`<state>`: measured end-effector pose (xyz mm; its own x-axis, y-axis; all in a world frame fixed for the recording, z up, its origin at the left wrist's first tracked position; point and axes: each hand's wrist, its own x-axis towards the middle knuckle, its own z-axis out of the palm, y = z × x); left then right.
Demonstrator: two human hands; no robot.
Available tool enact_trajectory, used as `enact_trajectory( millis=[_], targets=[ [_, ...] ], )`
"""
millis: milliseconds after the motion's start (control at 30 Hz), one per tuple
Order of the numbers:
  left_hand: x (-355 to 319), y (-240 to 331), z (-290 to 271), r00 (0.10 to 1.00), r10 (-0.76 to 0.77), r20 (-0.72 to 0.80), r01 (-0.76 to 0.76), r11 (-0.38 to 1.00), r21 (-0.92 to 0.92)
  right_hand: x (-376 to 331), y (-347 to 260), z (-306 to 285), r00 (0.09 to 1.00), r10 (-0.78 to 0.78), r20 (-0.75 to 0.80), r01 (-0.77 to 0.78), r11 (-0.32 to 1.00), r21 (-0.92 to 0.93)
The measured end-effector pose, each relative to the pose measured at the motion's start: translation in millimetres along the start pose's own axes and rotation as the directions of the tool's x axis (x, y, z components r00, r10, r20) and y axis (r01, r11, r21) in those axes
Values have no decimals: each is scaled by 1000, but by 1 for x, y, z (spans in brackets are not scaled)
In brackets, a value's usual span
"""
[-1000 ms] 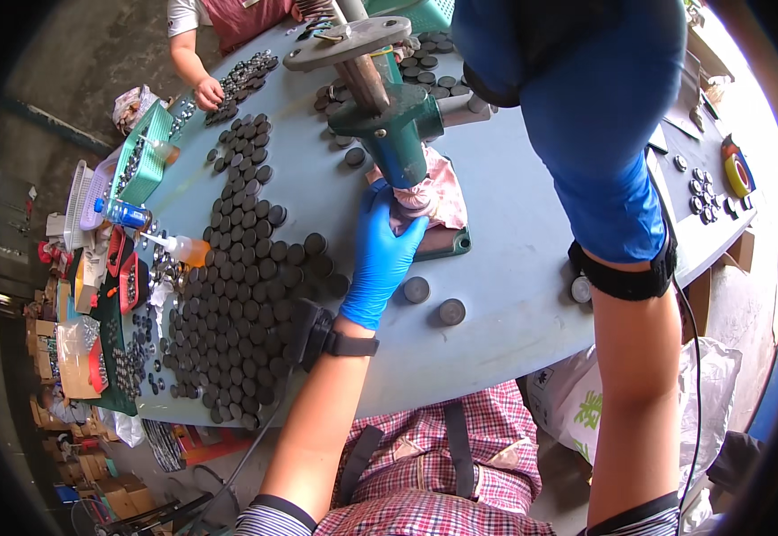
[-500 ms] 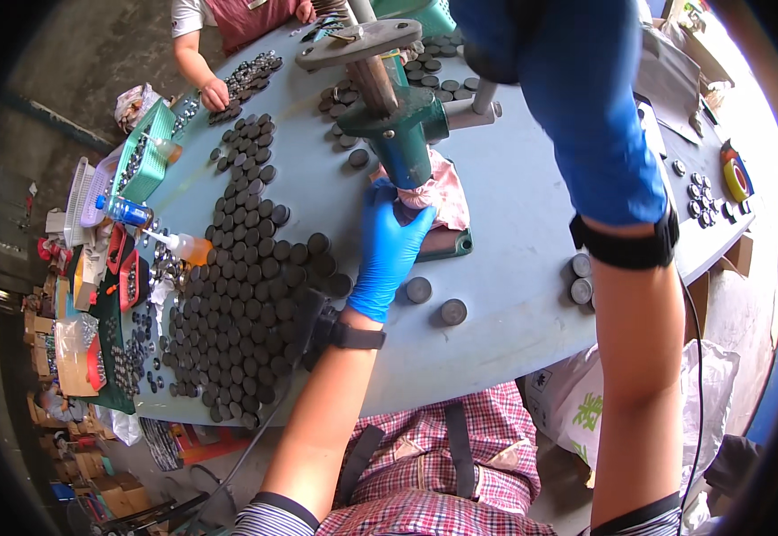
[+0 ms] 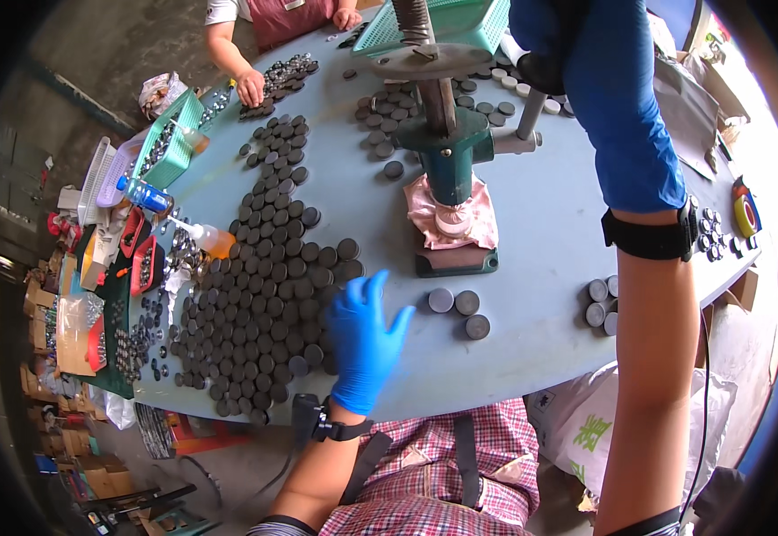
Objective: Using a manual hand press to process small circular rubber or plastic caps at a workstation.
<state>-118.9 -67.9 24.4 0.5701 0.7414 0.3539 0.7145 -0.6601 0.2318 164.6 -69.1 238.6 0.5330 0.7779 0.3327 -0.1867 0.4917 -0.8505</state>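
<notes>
My left hand (image 3: 366,339), in a blue glove, is over the near table beside the edge of a large spread of dark round discs (image 3: 259,304). Its fingers are apart with nothing between them. Three loose discs (image 3: 466,303) lie to its right. Beyond them stands a green hand press (image 3: 451,165), its ram down on a pink cloth (image 3: 416,214) draped over the base (image 3: 456,261). High at the right, my right hand (image 3: 585,62), gloved in blue, is closed around the dark-ended lever handle (image 3: 541,71) of the press; its fingers are partly cut off.
Another person's hand (image 3: 250,87) touches discs at the far left. A green basket (image 3: 174,147), a bottle of orange liquid (image 3: 213,239) and red trays (image 3: 146,265) line the left side. More discs (image 3: 596,314) sit near the right edge, with tape (image 3: 745,214) beyond.
My left hand has drawn back from the press base toward me and opened. A third disc now lies with the two loose ones. My right hand stays on the lever, and the view has shifted.
</notes>
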Motion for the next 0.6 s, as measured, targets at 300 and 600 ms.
enact_trajectory(
  millis=[300, 600],
  targets=[
    [11, -14, 7, 996, -7, 94, 21, 989, -145, -5, -6, 18, 985, -87, -152, 87, 996, -6],
    [87, 33, 56, 992, -1, -129, -80, 783, -618, 5, -2, 5, 999, -6, 33, 4, 999, 34]
  ],
)
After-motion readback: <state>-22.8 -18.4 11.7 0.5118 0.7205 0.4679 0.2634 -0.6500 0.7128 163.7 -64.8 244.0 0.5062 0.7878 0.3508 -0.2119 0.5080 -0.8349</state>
